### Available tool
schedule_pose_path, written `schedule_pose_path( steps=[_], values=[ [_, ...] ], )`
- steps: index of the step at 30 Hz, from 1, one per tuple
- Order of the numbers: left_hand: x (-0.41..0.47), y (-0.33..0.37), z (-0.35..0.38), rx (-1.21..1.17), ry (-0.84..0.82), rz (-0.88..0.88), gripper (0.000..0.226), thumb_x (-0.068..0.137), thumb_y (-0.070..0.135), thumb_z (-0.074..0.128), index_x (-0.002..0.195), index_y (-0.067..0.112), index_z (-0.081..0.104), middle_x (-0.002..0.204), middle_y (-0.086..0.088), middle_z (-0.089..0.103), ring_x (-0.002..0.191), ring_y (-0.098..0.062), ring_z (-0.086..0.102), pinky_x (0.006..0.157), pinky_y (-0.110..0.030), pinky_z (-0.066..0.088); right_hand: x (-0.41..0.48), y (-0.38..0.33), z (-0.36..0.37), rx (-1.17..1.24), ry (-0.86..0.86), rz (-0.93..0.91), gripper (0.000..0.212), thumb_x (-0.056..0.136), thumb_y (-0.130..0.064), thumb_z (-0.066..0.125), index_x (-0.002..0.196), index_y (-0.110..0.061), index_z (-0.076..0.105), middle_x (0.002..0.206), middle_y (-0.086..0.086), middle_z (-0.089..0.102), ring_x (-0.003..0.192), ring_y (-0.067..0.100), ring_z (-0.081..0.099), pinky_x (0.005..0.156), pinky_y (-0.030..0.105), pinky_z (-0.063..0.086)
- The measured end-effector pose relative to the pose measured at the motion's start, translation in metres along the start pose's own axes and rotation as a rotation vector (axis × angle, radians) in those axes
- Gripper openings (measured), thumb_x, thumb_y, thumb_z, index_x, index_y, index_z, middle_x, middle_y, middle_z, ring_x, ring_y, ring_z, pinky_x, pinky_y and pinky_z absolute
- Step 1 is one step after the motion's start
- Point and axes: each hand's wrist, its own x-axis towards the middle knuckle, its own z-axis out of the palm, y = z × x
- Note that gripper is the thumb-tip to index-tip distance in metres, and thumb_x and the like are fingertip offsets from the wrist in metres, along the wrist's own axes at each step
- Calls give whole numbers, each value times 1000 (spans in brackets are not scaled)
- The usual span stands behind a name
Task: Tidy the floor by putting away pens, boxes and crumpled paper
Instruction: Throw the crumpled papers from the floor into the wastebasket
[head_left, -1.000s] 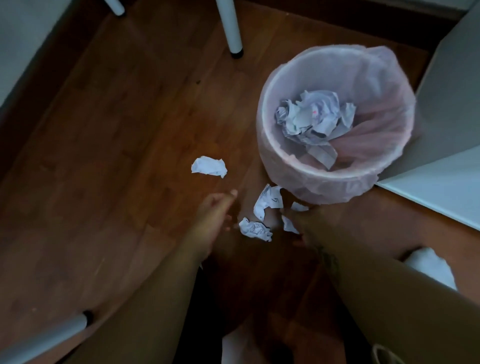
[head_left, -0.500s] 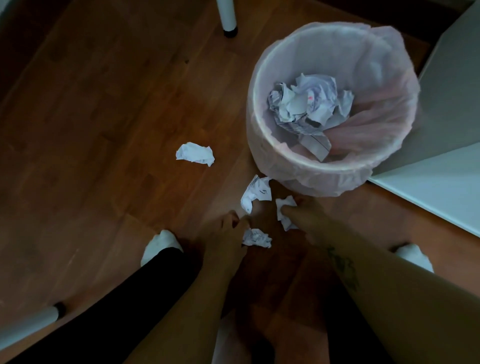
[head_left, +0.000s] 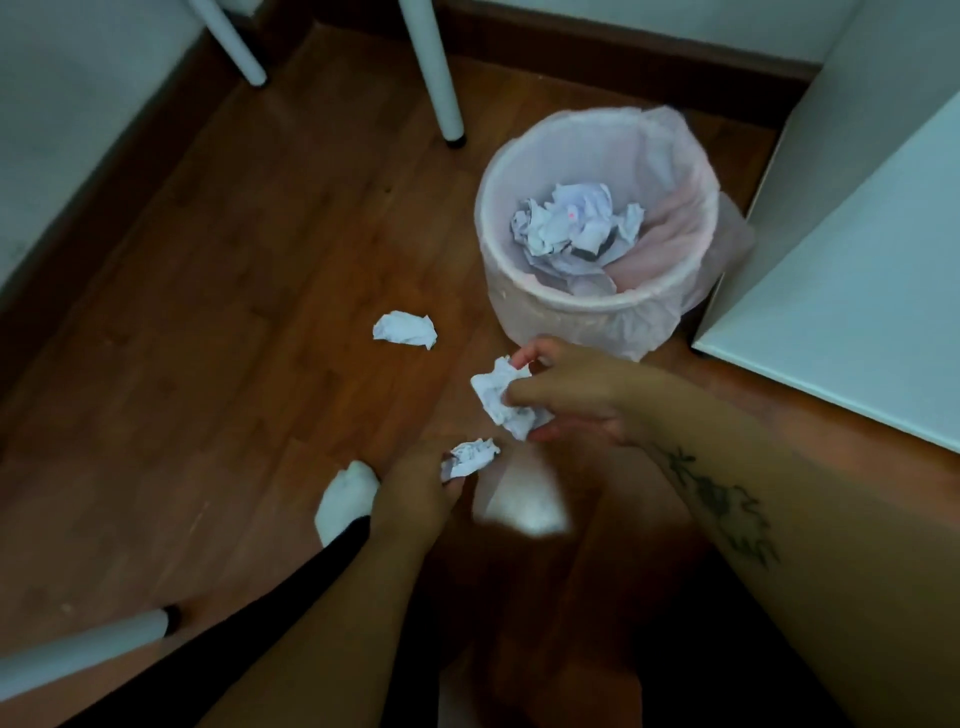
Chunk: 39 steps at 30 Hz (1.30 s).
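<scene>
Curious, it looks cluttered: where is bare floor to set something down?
Bare floor lies left of the loose paper ball, toward the grey wall. Crowded: before the bin, where left grip and right grip hold paper wads.

A thin white leg (head_left: 228, 44) and a thicker white leg (head_left: 434, 73) are seen at the top, a third leg (head_left: 78, 652) at lower left. A white cabinet (head_left: 857, 291) is seen at the right.
</scene>
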Motion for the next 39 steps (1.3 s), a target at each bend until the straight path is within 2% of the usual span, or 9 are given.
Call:
schedule_pose_path(
  steps=[6, 10, 14, 21, 26, 31, 35, 37, 39],
  values=[
    [3, 9, -58, -103, 136, -14, 25, 85, 24, 75, 106, 19, 63, 107, -1, 68, 95, -19, 64, 78, -29, 49, -39, -76, -17, 146, 137, -314, 39, 88, -13, 69, 123, -18, 51, 115, 10, 65, 95, 22, 71, 79, 38, 61],
    [15, 39, -102, -171, 291, 106, 22, 82, 25, 77, 97, 18, 63, 94, 5, 64, 82, -11, 60, 66, -25, 43, -37, -86, -41, -273, 615, -503, 54, 81, -27, 72, 129, -22, 49, 120, 5, 56, 102, 21, 61, 86, 36, 56],
    [38, 82, -137, -202, 354, 265, 22, 82, 30, 76, 96, 24, 61, 93, 7, 64, 78, -5, 60, 65, -32, 51, -17, -75, -57, -624, 664, -474, 72, 78, -39, 74, 140, -24, 41, 138, 12, 44, 121, 33, 48, 102, 46, 43],
    [88, 150, -174, -125, 393, 455, 25, 82, 33, 75, 100, 25, 59, 101, 6, 64, 90, -14, 62, 72, -39, 56, -15, -39, -40, -964, 1051, -947, 28, 89, -32, 56, 101, -9, 67, 100, 11, 65, 94, 29, 59, 86, 42, 46],
    [111, 158, -174, -82, 366, 498, 44, 80, 47, 74, 114, 22, 61, 108, 4, 62, 97, -14, 58, 79, -37, 54, 3, -12, -8, -1120, 753, -1270, 16, 86, -20, 59, 73, -10, 59, 70, 8, 55, 64, 27, 51, 60, 38, 41],
    [135, 118, -166, -138, 376, 316, 46, 92, 55, 55, 127, 25, 58, 121, 3, 61, 111, -13, 57, 89, -36, 52, 44, 43, -8, -1349, 307, -685, 24, 70, -30, 70, 90, -20, 63, 86, 3, 65, 71, 23, 68, 52, 31, 51],
    [163, 60, -153, -33, 334, 200, 45, 93, 42, 57, 132, 21, 54, 124, -2, 59, 116, -19, 55, 92, -40, 50, 72, 60, -12, -1435, 135, -388, 58, 77, -33, 68, 131, -24, 51, 132, 12, 53, 117, 33, 57, 82, 41, 53],
    [176, 28, -140, 62, 255, 140, 47, 92, 37, 59, 135, 19, 53, 129, -8, 57, 121, -26, 52, 95, -44, 48, 83, 56, -6, -1399, 91, -452, 61, 86, -33, 58, 144, -27, 38, 147, 8, 38, 130, 33, 44, 97, 41, 44],
    [187, 1, -125, 184, 146, 76, 55, 87, 42, 56, 136, 19, 51, 132, -10, 53, 123, -32, 49, 96, -45, 46, 94, 46, 8, -1303, 84, -546, 55, 85, -30, 57, 139, -28, 44, 140, 3, 42, 125, 27, 46, 92, 37, 45]
  ],
)
